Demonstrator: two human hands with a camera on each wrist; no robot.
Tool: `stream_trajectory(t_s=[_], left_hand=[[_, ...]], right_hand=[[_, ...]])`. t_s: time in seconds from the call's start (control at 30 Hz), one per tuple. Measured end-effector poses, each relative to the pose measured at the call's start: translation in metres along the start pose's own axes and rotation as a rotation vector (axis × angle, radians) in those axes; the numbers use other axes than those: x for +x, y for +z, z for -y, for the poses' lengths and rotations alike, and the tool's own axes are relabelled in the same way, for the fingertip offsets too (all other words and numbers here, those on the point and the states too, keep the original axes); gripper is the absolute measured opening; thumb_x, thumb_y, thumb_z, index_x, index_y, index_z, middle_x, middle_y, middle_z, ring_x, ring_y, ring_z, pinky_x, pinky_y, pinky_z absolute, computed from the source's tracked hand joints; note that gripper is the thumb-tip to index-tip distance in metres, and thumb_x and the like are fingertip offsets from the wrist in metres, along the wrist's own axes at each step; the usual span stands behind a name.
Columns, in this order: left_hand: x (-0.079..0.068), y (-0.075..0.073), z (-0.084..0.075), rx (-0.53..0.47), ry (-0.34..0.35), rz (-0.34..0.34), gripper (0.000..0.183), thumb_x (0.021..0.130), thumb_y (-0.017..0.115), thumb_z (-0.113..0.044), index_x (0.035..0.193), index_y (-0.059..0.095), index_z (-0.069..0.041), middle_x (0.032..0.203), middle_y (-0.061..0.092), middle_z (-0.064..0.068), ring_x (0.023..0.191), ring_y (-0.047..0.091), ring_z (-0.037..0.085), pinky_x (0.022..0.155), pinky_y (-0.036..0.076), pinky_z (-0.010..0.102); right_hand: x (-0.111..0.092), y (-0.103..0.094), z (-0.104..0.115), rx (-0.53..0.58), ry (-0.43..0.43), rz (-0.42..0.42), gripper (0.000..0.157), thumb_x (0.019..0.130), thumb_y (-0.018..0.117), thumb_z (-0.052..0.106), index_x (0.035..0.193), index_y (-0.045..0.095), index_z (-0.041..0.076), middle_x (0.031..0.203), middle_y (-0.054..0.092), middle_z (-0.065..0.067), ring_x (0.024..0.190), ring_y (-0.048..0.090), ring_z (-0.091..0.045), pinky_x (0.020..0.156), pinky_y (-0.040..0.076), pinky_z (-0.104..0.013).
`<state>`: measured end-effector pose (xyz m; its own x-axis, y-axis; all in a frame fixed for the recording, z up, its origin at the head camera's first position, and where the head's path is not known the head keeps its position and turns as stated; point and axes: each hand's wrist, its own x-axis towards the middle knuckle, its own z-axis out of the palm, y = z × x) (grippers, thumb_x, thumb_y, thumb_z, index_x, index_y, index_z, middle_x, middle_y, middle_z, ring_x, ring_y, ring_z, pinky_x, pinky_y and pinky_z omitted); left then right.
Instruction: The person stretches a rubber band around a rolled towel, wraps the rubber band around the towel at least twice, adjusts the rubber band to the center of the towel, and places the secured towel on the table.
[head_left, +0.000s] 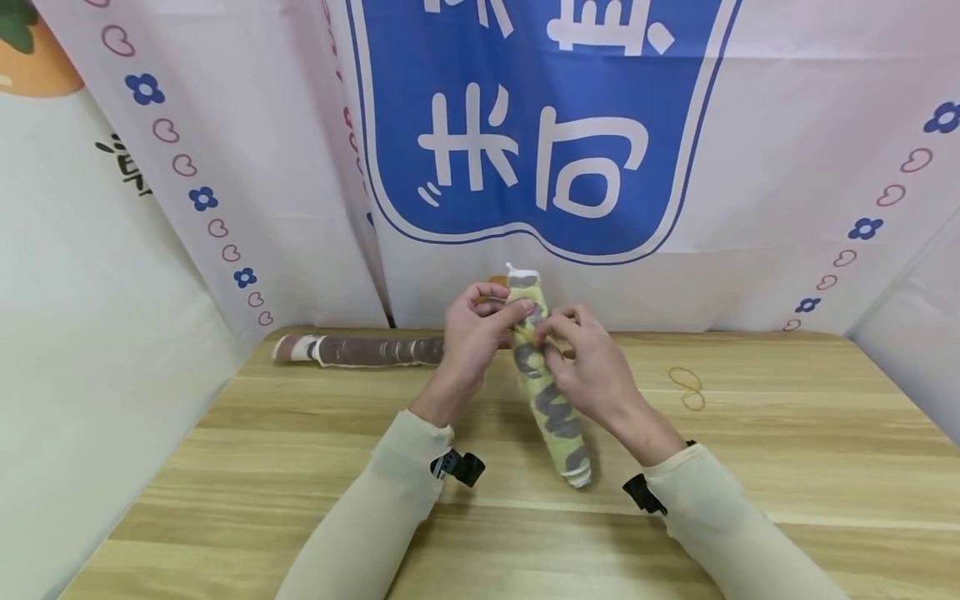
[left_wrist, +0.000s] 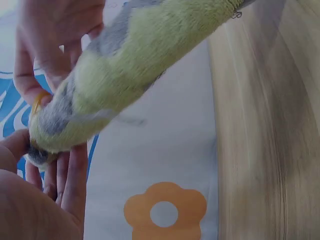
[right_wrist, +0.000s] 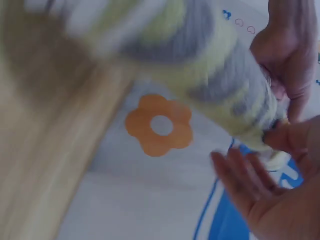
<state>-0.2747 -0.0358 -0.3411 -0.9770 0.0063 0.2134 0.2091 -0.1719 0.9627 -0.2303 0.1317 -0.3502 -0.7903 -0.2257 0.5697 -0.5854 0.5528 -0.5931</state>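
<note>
A rolled-up towel (head_left: 555, 408), fuzzy yellow with grey patches, hangs tilted above the table, its white-edged lower end toward me. My left hand (head_left: 472, 333) grips it near the upper end, thumb in front and fingers behind, as the left wrist view shows. From the other side my right hand (head_left: 592, 362) reaches in with bent fingers close against the roll. A thin yellow rubber band (left_wrist: 39, 102) runs between the right hand's fingertips and the roll in the left wrist view. The right wrist view shows my right thumb and finger pinching at the roll's end.
A brown rolled towel (head_left: 367, 351) lies along the table's back left, partly behind my left hand. Another rubber band (head_left: 686, 388), twisted into a figure eight, rests on the wooden table (head_left: 795, 467) to the right. Printed curtains (head_left: 300, 208) hang behind the back edge.
</note>
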Motion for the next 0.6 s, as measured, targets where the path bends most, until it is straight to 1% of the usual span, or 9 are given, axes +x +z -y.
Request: stream_trajectory(t_s=[0.07,0.1,0.13,0.2,0.27,0.33,0.47,0.53,0.6], left_hand=[[-0.002,0.002,0.001,0.022,0.037,-0.030,0.026,0.089,0.086,-0.008,0.104,0.065,-0.008,0.090,0.071,0.007,0.076,0.066,0.015,0.057,0.057,0.026],[-0.003,0.003,0.001,0.035,0.056,-0.044,0.026,0.088,0.086,-0.008,0.103,0.065,-0.008,0.089,0.071,0.007,0.076,0.066,0.015,0.057,0.057,0.025],[-0.003,0.004,0.002,0.052,0.075,-0.055,0.026,0.088,0.087,-0.009,0.102,0.066,-0.008,0.088,0.070,0.006,0.075,0.065,0.015,0.057,0.056,0.025],[-0.005,0.007,0.002,0.078,0.112,-0.069,0.026,0.087,0.088,-0.009,0.101,0.067,-0.008,0.085,0.069,0.006,0.073,0.063,0.014,0.056,0.054,0.024],[-0.007,0.010,0.002,0.090,0.129,-0.074,0.026,0.086,0.089,-0.009,0.101,0.067,-0.008,0.084,0.069,0.006,0.071,0.062,0.014,0.055,0.053,0.023],[-0.008,0.012,0.002,0.084,0.132,-0.072,0.027,0.086,0.090,-0.010,0.101,0.068,-0.008,0.084,0.069,0.006,0.071,0.062,0.014,0.055,0.053,0.023],[-0.007,0.011,0.004,0.035,0.098,-0.047,0.026,0.088,0.089,-0.014,0.102,0.069,-0.007,0.089,0.071,0.007,0.076,0.066,0.015,0.058,0.058,0.026],[-0.005,0.009,0.006,0.000,0.080,-0.013,0.023,0.091,0.086,-0.015,0.103,0.068,-0.006,0.093,0.072,0.009,0.080,0.069,0.017,0.062,0.061,0.029],[-0.002,0.006,0.008,-0.037,0.051,0.034,0.020,0.095,0.081,-0.015,0.106,0.067,-0.005,0.096,0.072,0.009,0.084,0.071,0.018,0.068,0.063,0.031]], right_hand=[[-0.001,-0.002,0.004,-0.067,0.031,0.000,0.008,0.094,0.072,0.003,0.101,0.073,0.008,0.113,0.061,-0.012,0.092,0.066,-0.030,0.074,0.061,-0.043],[-0.002,-0.002,0.006,-0.102,0.045,0.004,0.008,0.094,0.076,0.009,0.101,0.073,0.009,0.113,0.061,-0.012,0.086,0.065,-0.028,0.069,0.058,-0.041],[-0.002,-0.003,0.008,-0.132,0.060,0.012,0.013,0.093,0.079,0.015,0.102,0.072,0.009,0.110,0.060,-0.012,0.079,0.063,-0.026,0.065,0.055,-0.039],[-0.003,-0.002,0.013,-0.177,0.089,0.027,0.028,0.091,0.086,0.026,0.102,0.068,0.007,0.105,0.059,-0.011,0.070,0.058,-0.022,0.057,0.049,-0.036],[-0.004,-0.001,0.016,-0.200,0.111,0.037,0.041,0.087,0.091,0.032,0.103,0.064,0.006,0.099,0.057,-0.010,0.066,0.054,-0.018,0.054,0.046,-0.033],[-0.004,0.001,0.017,-0.211,0.119,0.025,0.046,0.084,0.094,0.031,0.102,0.061,0.004,0.095,0.056,-0.010,0.065,0.053,-0.019,0.053,0.046,-0.033],[-0.004,0.004,0.012,-0.192,0.121,-0.026,0.040,0.084,0.091,0.019,0.100,0.059,0.002,0.094,0.061,-0.011,0.070,0.059,-0.023,0.057,0.051,-0.037],[-0.003,0.002,0.009,-0.150,0.138,-0.034,0.034,0.085,0.086,0.013,0.100,0.058,0.002,0.092,0.065,-0.013,0.071,0.062,-0.024,0.058,0.053,-0.038],[-0.002,-0.001,0.005,-0.079,0.169,-0.025,0.031,0.085,0.083,0.009,0.101,0.057,0.002,0.091,0.067,-0.014,0.073,0.064,-0.025,0.058,0.054,-0.037]])
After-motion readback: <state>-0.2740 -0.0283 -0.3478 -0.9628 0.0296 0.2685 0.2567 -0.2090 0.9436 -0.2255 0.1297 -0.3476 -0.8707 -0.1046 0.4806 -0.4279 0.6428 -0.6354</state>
